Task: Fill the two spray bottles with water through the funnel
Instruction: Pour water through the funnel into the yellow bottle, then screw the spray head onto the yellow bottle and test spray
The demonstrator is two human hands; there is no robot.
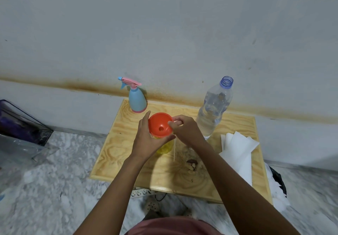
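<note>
You are seating the orange funnel (160, 125) in the mouth of the yellow spray bottle (165, 147), which stands near the middle of the wooden table (128, 152). Your left hand (146, 139) is wrapped round the bottle just under the funnel, steadying it. Your right hand (186, 130) pinches the funnel's rim on its right side. No water is going in yet, so this looks like the set-up for a fill. The open water bottle (213, 110) stands just to your right, partly full. Next, I judge, you let go with the right hand, take up that bottle and pour slowly into the funnel's centre, while the left hand holds bottle and funnel upright. The blue spray bottle (137, 100) waits at the far edge with its head on.
</note>
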